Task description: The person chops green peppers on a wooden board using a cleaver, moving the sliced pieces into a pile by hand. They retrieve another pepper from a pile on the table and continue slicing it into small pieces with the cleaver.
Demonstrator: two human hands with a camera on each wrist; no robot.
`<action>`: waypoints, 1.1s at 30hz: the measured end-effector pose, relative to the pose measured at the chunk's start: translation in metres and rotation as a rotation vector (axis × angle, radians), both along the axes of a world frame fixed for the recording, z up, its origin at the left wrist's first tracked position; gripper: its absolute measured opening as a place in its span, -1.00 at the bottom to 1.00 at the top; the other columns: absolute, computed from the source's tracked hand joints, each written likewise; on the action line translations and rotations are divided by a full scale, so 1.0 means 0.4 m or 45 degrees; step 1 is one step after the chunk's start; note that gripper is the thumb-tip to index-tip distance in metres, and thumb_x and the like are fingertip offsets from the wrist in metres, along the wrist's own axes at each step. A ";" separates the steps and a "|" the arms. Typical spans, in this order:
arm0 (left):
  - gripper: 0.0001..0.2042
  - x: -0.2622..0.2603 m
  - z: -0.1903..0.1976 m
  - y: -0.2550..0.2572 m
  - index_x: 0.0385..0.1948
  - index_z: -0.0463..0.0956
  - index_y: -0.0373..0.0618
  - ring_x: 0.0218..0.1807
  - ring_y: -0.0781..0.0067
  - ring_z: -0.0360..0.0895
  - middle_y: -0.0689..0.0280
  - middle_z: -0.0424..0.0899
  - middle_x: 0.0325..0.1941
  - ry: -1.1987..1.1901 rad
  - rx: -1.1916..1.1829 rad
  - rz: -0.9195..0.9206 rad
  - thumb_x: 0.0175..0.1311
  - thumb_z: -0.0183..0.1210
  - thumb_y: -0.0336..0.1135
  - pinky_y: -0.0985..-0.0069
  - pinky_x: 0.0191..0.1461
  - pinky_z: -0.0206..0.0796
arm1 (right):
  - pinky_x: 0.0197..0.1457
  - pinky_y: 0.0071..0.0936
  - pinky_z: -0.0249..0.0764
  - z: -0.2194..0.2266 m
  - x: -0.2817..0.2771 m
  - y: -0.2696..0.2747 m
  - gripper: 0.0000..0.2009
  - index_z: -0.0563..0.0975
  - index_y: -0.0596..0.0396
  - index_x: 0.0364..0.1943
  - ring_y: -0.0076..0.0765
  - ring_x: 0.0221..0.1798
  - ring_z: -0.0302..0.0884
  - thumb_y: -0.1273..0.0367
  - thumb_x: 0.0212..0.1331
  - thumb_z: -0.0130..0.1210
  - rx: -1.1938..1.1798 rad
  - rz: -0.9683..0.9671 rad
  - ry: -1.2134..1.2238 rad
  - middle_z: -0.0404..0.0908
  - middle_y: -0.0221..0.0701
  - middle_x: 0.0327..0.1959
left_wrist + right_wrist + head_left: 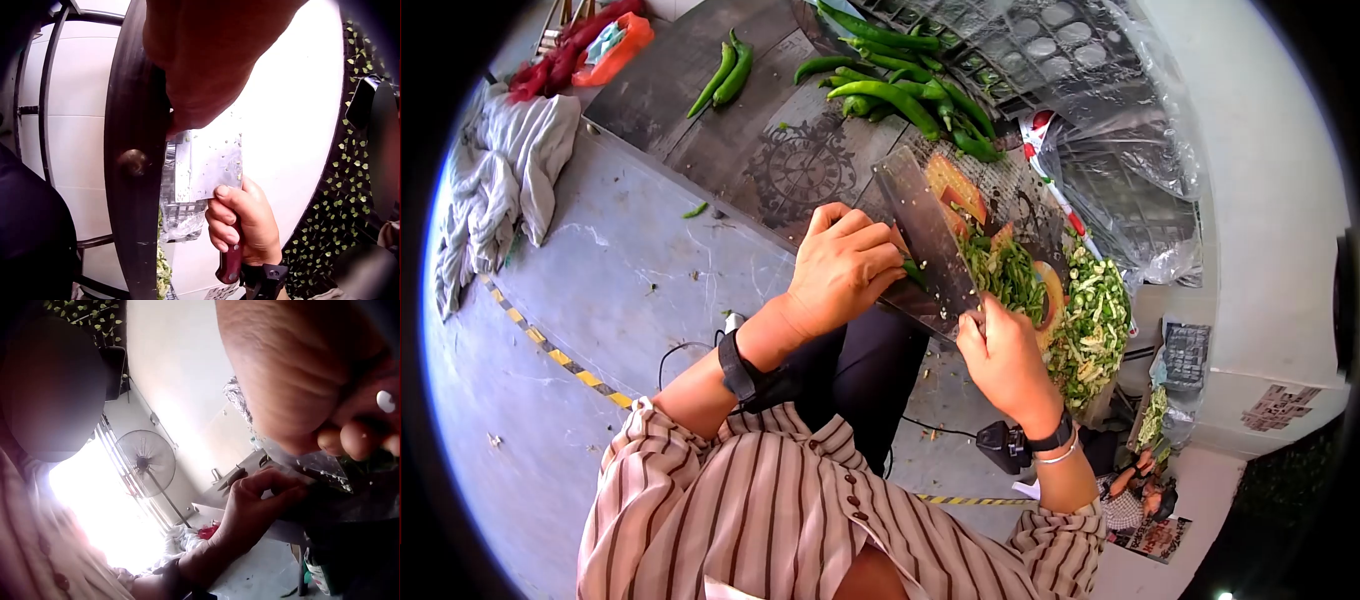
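Note:
My right hand (pixel 1000 355) grips the red handle (pixel 230 262) of a broad cleaver (pixel 925 235), whose blade stands edge-down on a worn chopping board (pixel 955 185). My left hand (pixel 840 270) lies just left of the blade, fingers curled, pinning a green chili (pixel 914 272) against the board. Chopped green chili (pixel 1005 275) is heaped on the far side of the blade. From below, the left wrist view shows the blade (pixel 206 169) and the right hand (pixel 244 225) round the handle. The left hand (pixel 262 500) also appears in the right wrist view.
Whole green chilies (pixel 900 90) lie piled at the back of the dark table (pixel 650 110), two more (pixel 725 75) to the left. A large heap of chopped chili (pixel 1090 320) sits right of the board. Plastic sheeting (pixel 1120 130), a grey cloth (pixel 500 180), a fan (pixel 147 459).

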State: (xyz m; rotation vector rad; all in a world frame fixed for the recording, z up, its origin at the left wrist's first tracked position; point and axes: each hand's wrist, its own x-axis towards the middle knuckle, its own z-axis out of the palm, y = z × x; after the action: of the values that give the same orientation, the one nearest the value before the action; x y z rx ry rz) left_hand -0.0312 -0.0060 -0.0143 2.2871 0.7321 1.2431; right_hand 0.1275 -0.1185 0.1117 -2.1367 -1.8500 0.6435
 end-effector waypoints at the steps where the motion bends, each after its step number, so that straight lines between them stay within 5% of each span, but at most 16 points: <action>1: -0.86 0.000 0.002 0.001 -0.51 0.58 0.06 -0.27 0.43 0.43 0.49 0.47 -0.46 -0.018 0.012 -0.004 -0.10 0.38 -0.28 0.40 0.04 0.15 | -0.44 -0.08 0.37 -0.001 -0.003 -0.002 -0.88 0.39 0.27 -0.37 0.21 -0.48 0.49 0.46 0.23 0.01 -0.002 0.013 -0.003 0.48 -0.01 -0.59; 12: -0.84 0.000 -0.001 0.002 -0.51 0.58 0.06 -0.29 0.42 0.43 0.48 0.48 -0.46 -0.024 -0.018 -0.020 -0.14 0.38 -0.28 0.41 0.04 0.17 | -0.41 -0.02 0.35 0.012 0.000 0.041 -0.86 0.36 0.30 -0.36 0.27 -0.45 0.48 0.46 0.25 -0.01 -0.238 -0.023 0.035 0.47 0.06 -0.58; 22: -0.84 -0.006 -0.007 0.003 -0.41 0.65 0.04 -0.25 0.42 0.46 0.48 0.52 -0.44 -0.010 0.063 -0.024 -0.09 0.38 -0.32 0.30 0.15 0.17 | -0.44 -0.12 0.35 -0.059 0.038 0.089 -0.84 0.37 0.33 -0.40 0.23 -0.50 0.46 0.46 0.23 0.01 0.123 -0.001 0.075 0.46 0.01 -0.60; 33: -0.76 -0.011 -0.011 0.001 -0.32 0.64 0.04 -0.22 0.38 0.46 0.45 0.54 -0.38 -0.090 0.018 -0.024 -0.10 0.39 -0.36 0.21 0.25 0.10 | -0.47 -0.15 0.36 0.001 -0.010 -0.001 -0.89 0.39 0.27 -0.33 0.14 -0.52 0.50 0.47 0.24 0.02 0.025 -0.034 0.035 0.49 -0.05 -0.59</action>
State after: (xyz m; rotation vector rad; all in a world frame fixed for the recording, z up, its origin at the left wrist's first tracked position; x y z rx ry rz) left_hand -0.0358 -0.0058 -0.0185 2.2433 0.6774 1.3172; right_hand 0.1235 -0.1188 0.1121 -2.1255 -1.8035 0.6430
